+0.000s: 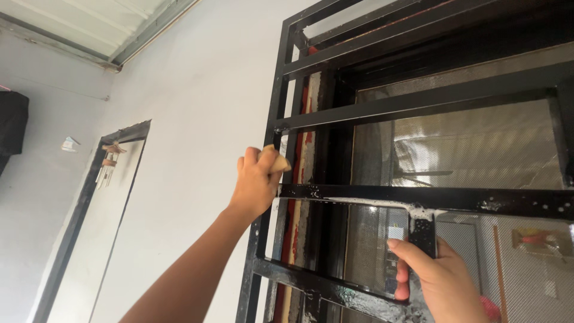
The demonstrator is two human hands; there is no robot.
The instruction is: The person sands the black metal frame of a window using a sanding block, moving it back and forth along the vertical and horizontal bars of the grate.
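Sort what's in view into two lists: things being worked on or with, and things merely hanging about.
In use: left hand pressing a tan sponge to the black window grille; soap foam on its bar; right hand gripping an upright.

Idle: wind chime, dark cloth, doorway frame.

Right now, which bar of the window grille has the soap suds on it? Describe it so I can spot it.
Find the black metal grille over the window. The sudsy bar is its horizontal middle rail, running between the left hand and the right hand; alone, it carries white foam.

open gaps between black grille bars, mesh behind
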